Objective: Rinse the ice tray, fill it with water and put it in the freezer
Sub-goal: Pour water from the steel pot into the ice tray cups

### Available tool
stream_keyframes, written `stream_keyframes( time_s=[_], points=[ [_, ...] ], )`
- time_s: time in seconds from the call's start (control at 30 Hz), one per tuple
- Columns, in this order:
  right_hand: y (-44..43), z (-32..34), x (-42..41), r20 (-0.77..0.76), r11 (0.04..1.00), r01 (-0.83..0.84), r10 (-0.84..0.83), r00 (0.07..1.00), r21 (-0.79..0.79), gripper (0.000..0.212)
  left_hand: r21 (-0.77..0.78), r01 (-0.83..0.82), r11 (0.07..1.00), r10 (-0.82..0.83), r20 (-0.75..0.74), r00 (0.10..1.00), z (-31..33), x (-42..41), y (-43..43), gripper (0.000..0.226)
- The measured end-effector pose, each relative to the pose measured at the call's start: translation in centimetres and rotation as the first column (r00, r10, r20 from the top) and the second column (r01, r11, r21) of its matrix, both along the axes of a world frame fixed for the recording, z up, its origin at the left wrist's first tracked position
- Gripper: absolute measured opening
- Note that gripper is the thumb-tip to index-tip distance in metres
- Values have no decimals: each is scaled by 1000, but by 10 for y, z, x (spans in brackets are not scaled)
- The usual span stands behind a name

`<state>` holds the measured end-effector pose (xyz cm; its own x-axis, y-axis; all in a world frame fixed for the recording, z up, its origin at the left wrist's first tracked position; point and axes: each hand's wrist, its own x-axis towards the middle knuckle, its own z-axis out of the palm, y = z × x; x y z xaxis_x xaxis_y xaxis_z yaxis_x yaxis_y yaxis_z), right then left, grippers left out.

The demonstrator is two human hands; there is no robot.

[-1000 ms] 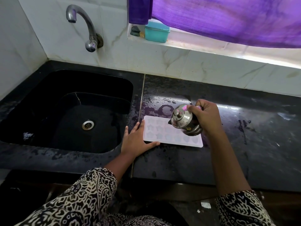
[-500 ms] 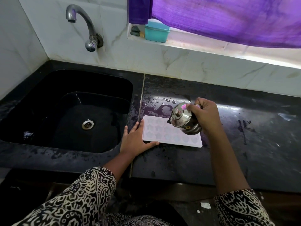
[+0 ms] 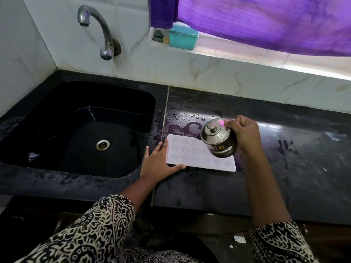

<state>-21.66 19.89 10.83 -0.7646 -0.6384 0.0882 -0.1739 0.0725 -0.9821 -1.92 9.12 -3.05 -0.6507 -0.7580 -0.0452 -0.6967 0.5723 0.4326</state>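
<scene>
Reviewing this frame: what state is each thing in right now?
Ice tray: flat on the wet countertop, cavities up.
Steel pot: lid on, tipped over the tray.
Right hand: grips the pot.
Left hand: fingers straight, against the tray's left end.
Tap: no water running.
Teal box: lid shut.

Behind steel pot (image 3: 216,138): ice tray (image 3: 190,153) far cells hidden; curtain (image 3: 266,21) cropped above.

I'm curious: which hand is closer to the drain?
Left. The left hand is right of the drain, touching the ice tray; the right hand grips a pot farther right.
</scene>
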Motion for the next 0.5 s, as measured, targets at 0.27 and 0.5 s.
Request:
stream_keyframes(
  time_s=[0.27,0.5],
  points=[
    [15,-6,-5,4,997,76,-77,997,23,36,-1,1,1000,-1,-8,1000,-1,0,0,118],
    [21,-5,-8,-169,994,71,-56,984,85,42,-6,1,1000,-1,-11,1000,-2,0,0,118]
  ],
)
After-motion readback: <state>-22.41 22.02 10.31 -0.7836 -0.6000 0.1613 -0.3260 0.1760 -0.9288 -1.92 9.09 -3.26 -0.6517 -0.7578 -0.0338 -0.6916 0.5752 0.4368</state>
